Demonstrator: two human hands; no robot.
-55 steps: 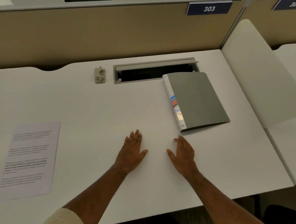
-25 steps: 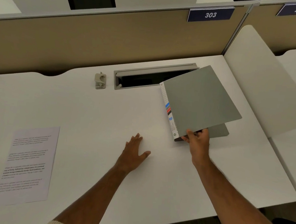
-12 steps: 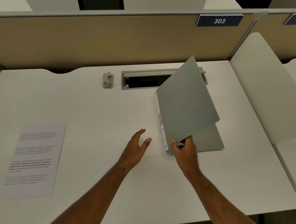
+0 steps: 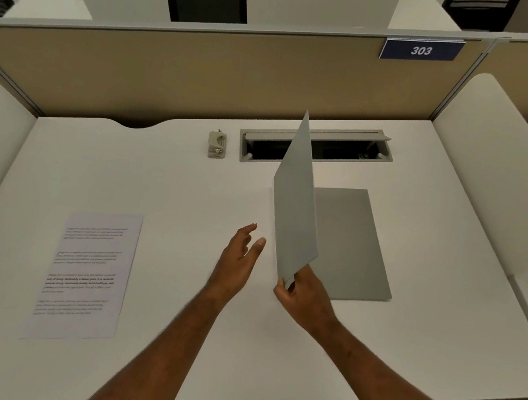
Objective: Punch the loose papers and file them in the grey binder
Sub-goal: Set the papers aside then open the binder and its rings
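Note:
The grey binder [image 4: 352, 243] lies on the white desk [image 4: 192, 193], right of centre. Its front cover [image 4: 295, 209] stands almost upright. My right hand [image 4: 303, 295] pinches the cover's near bottom corner. My left hand [image 4: 239, 258] hovers just left of the cover, fingers spread and holding nothing. A printed sheet of paper [image 4: 86, 274] lies flat at the desk's left side. A small beige hole punch [image 4: 217, 144] sits at the back, left of the cable slot. The cover hides the binder's spine and rings.
An open cable slot [image 4: 341, 151] runs along the back of the desk behind the binder. A tan partition [image 4: 172, 71] with a sign reading 303 closes the back. White side dividers [image 4: 496, 190] stand at both ends of the desk.
My right hand has swung the binder's cover up from half raised to nearly vertical. My left hand has lifted off the desk and moved toward the cover.

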